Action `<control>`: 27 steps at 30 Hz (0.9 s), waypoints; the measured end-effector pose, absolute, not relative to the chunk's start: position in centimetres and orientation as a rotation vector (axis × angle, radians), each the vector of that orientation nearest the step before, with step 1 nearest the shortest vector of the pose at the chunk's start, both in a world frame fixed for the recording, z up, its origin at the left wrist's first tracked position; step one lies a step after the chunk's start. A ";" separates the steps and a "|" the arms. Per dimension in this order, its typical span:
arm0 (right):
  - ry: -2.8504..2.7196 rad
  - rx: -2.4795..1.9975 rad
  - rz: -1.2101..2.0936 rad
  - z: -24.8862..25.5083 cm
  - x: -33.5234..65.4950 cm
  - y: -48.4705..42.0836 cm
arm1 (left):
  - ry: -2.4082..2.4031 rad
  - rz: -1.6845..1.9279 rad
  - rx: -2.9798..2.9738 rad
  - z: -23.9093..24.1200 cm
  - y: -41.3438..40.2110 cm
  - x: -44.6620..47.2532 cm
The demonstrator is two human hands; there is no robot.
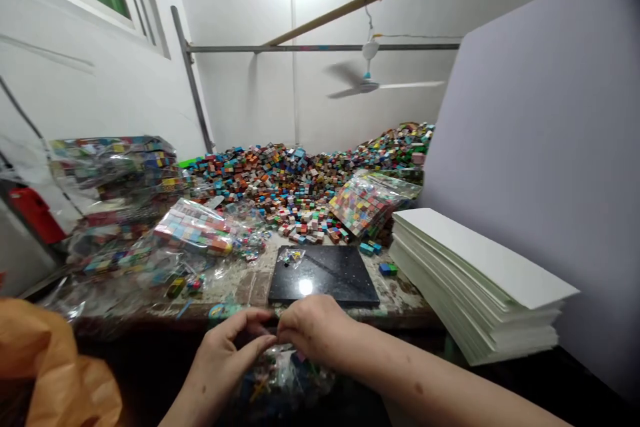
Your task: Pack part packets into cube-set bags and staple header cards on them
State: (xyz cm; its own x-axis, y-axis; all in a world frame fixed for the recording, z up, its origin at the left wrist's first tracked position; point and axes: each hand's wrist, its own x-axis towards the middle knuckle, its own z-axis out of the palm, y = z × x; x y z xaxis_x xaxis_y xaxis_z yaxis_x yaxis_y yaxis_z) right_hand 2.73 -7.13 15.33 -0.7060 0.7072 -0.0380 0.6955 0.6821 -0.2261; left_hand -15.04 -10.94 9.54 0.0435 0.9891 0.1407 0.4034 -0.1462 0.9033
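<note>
A clear plastic bag (pixel 283 380) of small coloured pieces hangs low, just below the front edge of the surface (pixel 400 300). Above it the left hand (pixel 225 353) and right hand (pixel 313 330) meet fingertip to fingertip, each closed in a pinch; whether they grip the film itself I cannot tell. Just beyond lies a black slab (pixel 325 273), a stack of white boards (pixel 480 280) to its right, and a heap of coloured cubes (pixel 300 180) behind.
</note>
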 end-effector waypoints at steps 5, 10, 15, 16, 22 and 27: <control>-2.796 -1.103 0.363 14.6 3.1 -7.2 | 1.324 1.582 1.266 1.7 -14.5 -18.0; -2.759 -1.092 0.401 16.6 3.1 -7.9 | 1.369 1.252 0.904 -6.8 -19.1 -20.0; -2.617 -1.018 0.381 20.3 2.2 -6.1 | 1.105 1.323 0.821 -5.6 -18.1 -17.2; -2.573 -1.011 0.403 21.2 1.9 -5.5 | 1.053 1.338 0.810 -4.8 -17.5 -16.5; -2.315 -1.086 0.417 27.7 1.6 -3.4 | 1.020 1.397 0.901 1.0 -14.1 -15.7; -2.151 -1.231 0.195 32.8 5.5 -2.8 | 1.523 1.234 1.710 4.8 -8.4 -15.9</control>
State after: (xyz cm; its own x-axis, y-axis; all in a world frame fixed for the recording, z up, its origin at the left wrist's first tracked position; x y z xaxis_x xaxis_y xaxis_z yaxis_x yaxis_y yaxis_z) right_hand 5.54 -2.85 32.79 -0.3531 0.8159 0.4579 0.7201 0.5494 -0.4237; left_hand -15.90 -8.42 4.83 -0.0543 0.9591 0.2778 0.4707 -0.2208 0.8542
